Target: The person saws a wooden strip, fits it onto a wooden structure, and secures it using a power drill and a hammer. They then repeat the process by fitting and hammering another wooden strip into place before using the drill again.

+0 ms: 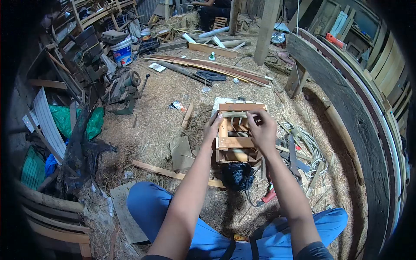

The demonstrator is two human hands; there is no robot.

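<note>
In front of my knees stands a small slatted wooden frame (236, 142), with crosspieces and gaps between them. A thin, pale wooden strip (234, 115) lies across its far part, below a darker top board (242, 106). My left hand (212, 126) is closed at the strip's left end, thumb and fingers pinching it beside the frame's left side. At the other end my right hand (262, 130) pinches the strip between thumb and fingertips, the remaining fingers curled. A black plastic bag (237, 175) sits against the frame's near side.
Right of the frame lie a handsaw (294, 158), coiled cable (308, 143) and a red-handled tool (269, 196). A long heavy beam (342, 91) bounds the right side. Left are a metal machine (125, 89) and a white bucket (122, 52). Another person (213, 12) sits at the back.
</note>
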